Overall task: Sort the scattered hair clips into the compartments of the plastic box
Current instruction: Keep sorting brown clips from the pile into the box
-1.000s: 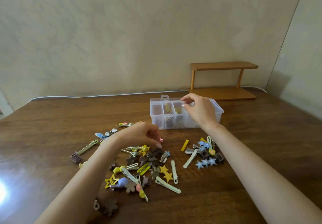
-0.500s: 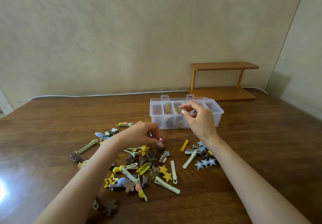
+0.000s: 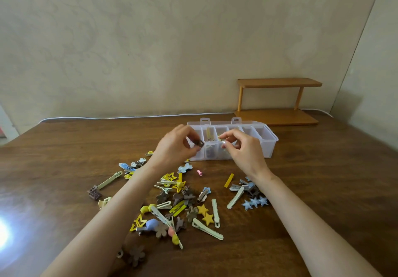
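Observation:
A clear plastic box with several compartments stands at the table's far middle, and some compartments hold clips. My left hand hovers at the box's left end, fingers pinched on a small brown clip. My right hand is over the box's front wall, thumb and forefinger pinched together. A yellowish bit shows at its fingertips, but I cannot tell if it is held. Scattered hair clips in yellow, brown, blue and cream lie in front of the box. A smaller group of clips lies under my right forearm.
A small wooden shelf stands against the wall behind the box on the right. A white cable runs along the table's back edge. More clips lie at the left, and a brown flower clip sits near the front.
My left hand has lifted from the pile to the box's left end with a brown clip in it. My right hand has drawn back toward the box's front wall.

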The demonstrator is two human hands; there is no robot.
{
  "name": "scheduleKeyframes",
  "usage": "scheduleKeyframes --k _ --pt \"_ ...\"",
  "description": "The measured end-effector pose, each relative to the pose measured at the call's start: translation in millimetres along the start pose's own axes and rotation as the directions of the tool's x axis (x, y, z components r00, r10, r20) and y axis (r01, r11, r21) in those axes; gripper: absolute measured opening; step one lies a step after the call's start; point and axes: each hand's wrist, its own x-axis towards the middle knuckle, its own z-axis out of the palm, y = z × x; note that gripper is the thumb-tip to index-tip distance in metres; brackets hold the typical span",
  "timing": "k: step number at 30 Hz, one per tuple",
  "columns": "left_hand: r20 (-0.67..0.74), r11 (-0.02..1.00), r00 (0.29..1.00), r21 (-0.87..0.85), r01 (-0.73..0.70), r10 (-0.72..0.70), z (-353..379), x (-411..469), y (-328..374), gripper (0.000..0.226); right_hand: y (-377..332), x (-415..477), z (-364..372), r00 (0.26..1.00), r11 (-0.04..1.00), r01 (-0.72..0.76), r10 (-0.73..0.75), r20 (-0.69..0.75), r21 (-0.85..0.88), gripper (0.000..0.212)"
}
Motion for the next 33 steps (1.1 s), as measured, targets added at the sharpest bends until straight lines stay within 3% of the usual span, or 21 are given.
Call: scheduleKeyframes --k 2,4,10,16,18,20,22,24,27,29,33 --pt "-0.141 0.998 0.989 0.046 0.047 -0.041 -0.7 12.9 -3.7 0.013 0.3 0.7 0.3 1.000 1.000 0.002 -0.002 0.002 -0.004 0.014" --pt "-0.181 0.994 0.981 0.066 0.088 -0.075 0.5 25.6 -7.5 0.015 1.1 1.0 0.9 1.000 1.000 0.003 -0.003 0.002 -0.007 0.014" --pt "-0.091 0.973 0.976 0.106 0.204 -0.195 7.3 43.0 -21.6 0.034 1.8 0.3 0.2 1.000 1.000 0.003 -0.003 0.008 0.013 0.013" --pt "-0.143 0.985 0.975 0.011 0.174 -0.171 -14.8 20.8 -15.0 0.017 -4.3 -1.2 1.4 0.999 1.000 0.020 -0.021 0.043 0.014 0.013" --pt "-0.044 0.985 0.984 0.007 0.172 -0.172 -24.6 11.5 -10.8 0.017 -7.1 -2.4 2.0 0.997 1.000 0.024 -0.025 0.077 0.017 0.012" --pt "0.179 0.988 0.972 0.019 0.151 -0.152 -33.8 1.7 -6.9 0.017 -10.4 -4.2 3.4 0.989 0.999 0.034 -0.037 0.141 0.021 0.012" --pt "0.436 0.992 0.892 0.030 0.123 -0.124 -38.3 -8.1 -4.3 0.014 -15.5 -6.8 5.8 0.966 0.998 0.059 -0.064 0.251 0.028 0.011" --pt "0.511 0.993 0.853 0.001 0.117 -0.101 -35.4 -15.9 -6.1 0.010 -22.0 -9.8 10.2 0.912 0.994 0.109 -0.106 0.397 0.015 0.007" --pt "0.277 0.985 0.952 -0.074 0.156 -0.130 -25.3 -20.6 -14.7 0.006 -31.2 -14.2 19.9 0.799 0.979 0.204 -0.165 0.578 -0.003 0.013" --pt "0.137 0.983 0.977 -0.065 0.174 -0.164 -20.6 -21.9 -18.6 0.006 -34.3 -16.9 25.7 0.749 0.972 0.233 -0.170 0.640 -0.014 0.019" --pt "0.093 0.981 0.981 -0.082 0.176 -0.168 -18.5 -27.6 -22.9 0.010 -36.8 -21.1 30.7 0.722 0.962 0.264 -0.145 0.676 -0.075 0.018"
